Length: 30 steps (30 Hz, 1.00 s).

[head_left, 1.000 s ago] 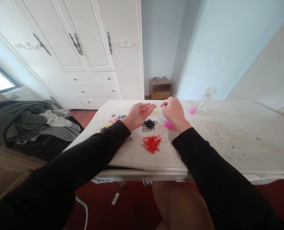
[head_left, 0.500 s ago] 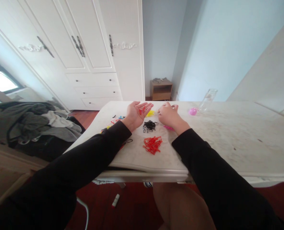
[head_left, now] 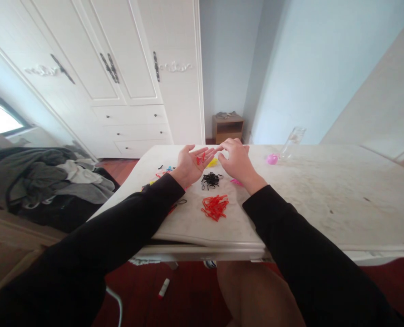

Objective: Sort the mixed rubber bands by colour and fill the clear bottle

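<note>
My left hand point(head_left: 190, 164) is palm up with its fingers stretched out, and a few small red rubber bands point(head_left: 201, 158) lie on it. Close by, my right hand point(head_left: 236, 160) hovers with its fingers apart and its index finger near the left fingertips; I see nothing in it. Beneath and between the hands lie a pile of black rubber bands point(head_left: 211, 180) and a yellow pile point(head_left: 212, 162), partly hidden. A pile of red rubber bands point(head_left: 215, 207) lies nearer me. Pink bands point(head_left: 236, 182) show beside the right wrist. Mixed coloured bands point(head_left: 161, 174) are partly covered by my left forearm.
On the white table point(head_left: 311, 200), a pink object point(head_left: 272, 159) stands beside a clear glass bottle point(head_left: 293, 143) at the back right. Clothes point(head_left: 41, 177) are heaped to the left. A white wardrobe point(head_left: 137, 86) and a small wooden cabinet point(head_left: 228, 127) stand beyond.
My right hand has lifted slightly and shifted left, its index finger now reaching toward the left fingertips. My left hand stays palm up with the red bands. The view has shifted slightly.
</note>
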Tool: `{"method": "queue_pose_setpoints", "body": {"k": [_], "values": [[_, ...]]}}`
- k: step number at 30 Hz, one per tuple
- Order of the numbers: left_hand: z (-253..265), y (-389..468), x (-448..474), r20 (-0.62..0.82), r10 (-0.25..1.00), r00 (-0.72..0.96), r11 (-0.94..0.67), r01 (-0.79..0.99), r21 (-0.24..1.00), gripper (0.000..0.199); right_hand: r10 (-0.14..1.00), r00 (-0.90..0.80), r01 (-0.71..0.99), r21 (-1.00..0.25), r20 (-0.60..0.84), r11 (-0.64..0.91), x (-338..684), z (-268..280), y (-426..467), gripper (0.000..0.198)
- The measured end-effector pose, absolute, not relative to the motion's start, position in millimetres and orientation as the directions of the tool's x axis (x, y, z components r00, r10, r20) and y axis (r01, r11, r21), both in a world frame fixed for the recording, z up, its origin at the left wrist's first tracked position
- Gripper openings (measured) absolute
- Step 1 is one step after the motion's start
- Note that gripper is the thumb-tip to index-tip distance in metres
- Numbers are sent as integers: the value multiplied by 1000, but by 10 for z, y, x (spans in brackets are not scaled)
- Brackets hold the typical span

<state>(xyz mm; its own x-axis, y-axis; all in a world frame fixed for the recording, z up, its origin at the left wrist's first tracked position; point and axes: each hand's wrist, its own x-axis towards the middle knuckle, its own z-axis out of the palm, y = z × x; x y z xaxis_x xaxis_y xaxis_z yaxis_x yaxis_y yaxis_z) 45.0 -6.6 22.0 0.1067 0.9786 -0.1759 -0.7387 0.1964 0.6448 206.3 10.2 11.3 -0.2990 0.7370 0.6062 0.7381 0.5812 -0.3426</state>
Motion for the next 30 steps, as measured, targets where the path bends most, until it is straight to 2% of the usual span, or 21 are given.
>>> {"method": "queue_pose_setpoints", "body": {"k": [5, 10, 20, 23, 26, 28, 30], "values": [[207, -82, 465, -131, 952, 276, 289, -674, 680, 44, 674, -450, 643, -311, 586, 700, 2006, 113, 74, 25], [176, -77, 481, -137, 921, 364, 355, -642, 679, 43, 692, -459, 645, -326, 558, 691, 2024, 89, 103, 19], [110, -34, 522, -199, 932, 304, 352, -619, 702, 31, 711, -398, 646, -374, 579, 666, 2069, 97, 139, 12], [111, -32, 520, -218, 939, 266, 340, -622, 705, 33, 711, -376, 585, -443, 594, 679, 2063, 145, 92, 10], [131, -21, 488, -217, 956, 198, 294, -643, 707, 37, 730, -389, 436, -586, 562, 683, 2069, 219, 14, 8], [160, -12, 458, -213, 968, 132, 245, -669, 701, 41, 732, -491, 315, -687, 472, 655, 2089, 274, -46, 8], [192, -10, 433, -216, 974, 76, 205, -707, 677, 45, 680, -667, 251, -767, 304, 590, 2120, 325, -101, 8]]}}
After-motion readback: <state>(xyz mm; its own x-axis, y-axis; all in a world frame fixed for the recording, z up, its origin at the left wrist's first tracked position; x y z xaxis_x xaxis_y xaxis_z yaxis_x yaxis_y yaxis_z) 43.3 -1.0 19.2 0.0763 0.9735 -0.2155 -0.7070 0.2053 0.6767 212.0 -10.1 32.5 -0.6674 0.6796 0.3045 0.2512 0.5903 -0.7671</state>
